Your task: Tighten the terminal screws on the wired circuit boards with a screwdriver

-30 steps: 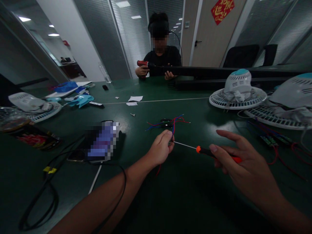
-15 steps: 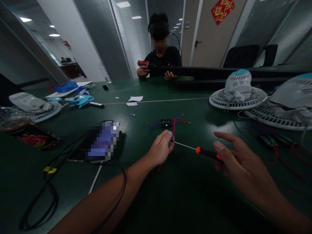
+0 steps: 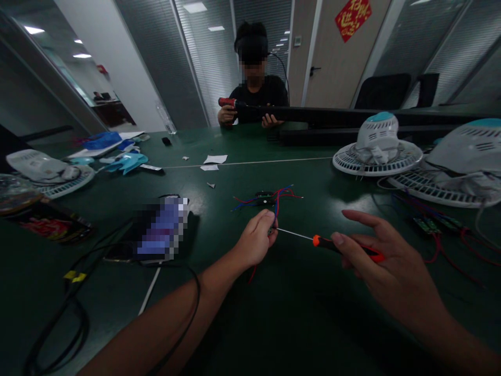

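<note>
My left hand [image 3: 256,241] is closed in a pinch on a small part with red and blue wires [image 3: 276,208] running up from it and a red wire hanging below. My right hand [image 3: 381,261] grips a thin screwdriver [image 3: 332,245] with an orange and black handle, index finger stretched out. The screwdriver's metal tip touches the small part at my left fingertips. A second small circuit board with wires [image 3: 266,198] lies on the green table [image 3: 274,313] just beyond.
Two white fan parts [image 3: 378,149] [image 3: 462,162] and more boards with wires [image 3: 430,225] lie at right. A phone [image 3: 156,235] and black cables [image 3: 70,308] sit at left. Paper scraps [image 3: 214,161] lie mid-table. Across the table a person [image 3: 254,94] holds a red power tool.
My right hand has turned a little on the screwdriver handle, fingers shifting. The left hand keeps its pinch in place. The view has drifted slightly.
</note>
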`<state>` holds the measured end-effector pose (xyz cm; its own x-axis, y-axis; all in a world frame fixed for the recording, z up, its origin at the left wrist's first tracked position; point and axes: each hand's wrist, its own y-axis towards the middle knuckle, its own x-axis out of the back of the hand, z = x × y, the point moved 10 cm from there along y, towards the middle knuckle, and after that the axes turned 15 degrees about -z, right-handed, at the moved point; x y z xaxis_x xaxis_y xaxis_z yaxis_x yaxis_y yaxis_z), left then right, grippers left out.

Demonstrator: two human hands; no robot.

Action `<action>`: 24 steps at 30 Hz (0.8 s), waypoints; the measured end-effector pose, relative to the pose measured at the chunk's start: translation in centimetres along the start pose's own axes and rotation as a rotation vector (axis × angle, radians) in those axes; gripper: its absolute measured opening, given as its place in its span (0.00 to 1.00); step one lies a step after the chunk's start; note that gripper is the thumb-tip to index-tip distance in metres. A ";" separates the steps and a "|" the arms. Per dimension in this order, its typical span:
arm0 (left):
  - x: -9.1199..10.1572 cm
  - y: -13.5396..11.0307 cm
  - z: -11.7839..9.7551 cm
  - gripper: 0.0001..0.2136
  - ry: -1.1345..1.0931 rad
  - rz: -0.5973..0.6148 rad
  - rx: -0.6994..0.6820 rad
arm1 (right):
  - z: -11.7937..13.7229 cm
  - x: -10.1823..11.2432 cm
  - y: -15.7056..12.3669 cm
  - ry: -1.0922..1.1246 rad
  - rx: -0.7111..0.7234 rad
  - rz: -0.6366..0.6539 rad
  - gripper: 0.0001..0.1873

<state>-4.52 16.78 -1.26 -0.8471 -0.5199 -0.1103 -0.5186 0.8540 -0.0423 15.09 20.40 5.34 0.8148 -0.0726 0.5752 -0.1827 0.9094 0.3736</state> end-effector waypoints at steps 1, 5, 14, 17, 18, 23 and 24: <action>0.0 0.0 0.0 0.14 0.001 0.003 0.006 | 0.0 0.0 0.0 0.000 -0.003 -0.003 0.30; 0.0 0.0 0.0 0.14 0.004 0.008 0.010 | -0.2 0.0 0.0 0.048 -0.042 -0.019 0.31; 0.0 0.0 -0.3 0.13 0.040 0.005 -0.013 | -1.6 -0.6 -0.5 0.072 -0.170 0.049 0.34; 0.1 0.0 -0.3 0.13 0.025 -0.006 -0.005 | -1.7 -0.7 -0.5 0.055 -0.182 0.067 0.35; 0.1 0.0 -0.3 0.13 0.023 -0.013 0.002 | -1.6 -0.6 -0.4 0.044 -0.173 0.065 0.34; 0.0 -0.2 -0.2 0.13 0.030 -0.012 0.007 | -1.0 -0.4 -0.1 0.035 -0.098 0.026 0.32; 0.0 -0.1 -0.2 0.13 0.027 -0.008 0.002 | -0.9 -0.4 -0.1 0.044 -0.095 0.017 0.32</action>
<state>-4.48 16.65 -1.05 -0.8457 -0.5271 -0.0832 -0.5252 0.8498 -0.0452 15.31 20.72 4.41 0.8358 -0.0402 0.5476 -0.1460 0.9451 0.2922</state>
